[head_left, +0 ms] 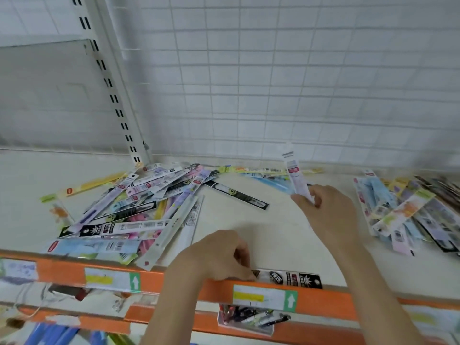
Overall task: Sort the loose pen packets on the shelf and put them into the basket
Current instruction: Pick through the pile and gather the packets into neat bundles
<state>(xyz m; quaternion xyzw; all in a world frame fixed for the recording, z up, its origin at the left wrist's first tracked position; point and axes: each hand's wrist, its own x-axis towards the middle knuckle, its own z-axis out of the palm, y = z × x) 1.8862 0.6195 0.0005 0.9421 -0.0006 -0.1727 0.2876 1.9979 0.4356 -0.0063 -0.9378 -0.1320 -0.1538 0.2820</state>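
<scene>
Sorting barely begun, I judge. My right hand (323, 210) pinches one white packet (295, 175) upright; left hand (221, 255) grips a black packet (291, 278) at the shelf (261, 235) front edge. Big loose pile (129, 210) left, smaller pile (408, 215) right. No basket visible.

Just two bare arms coming in from the bottom, no sleeves showing anywhere up to the edge of the shot. The left hand (221, 255) and right hand (328, 212) have no gloves, rings, watch or bands that I can make out.
</scene>
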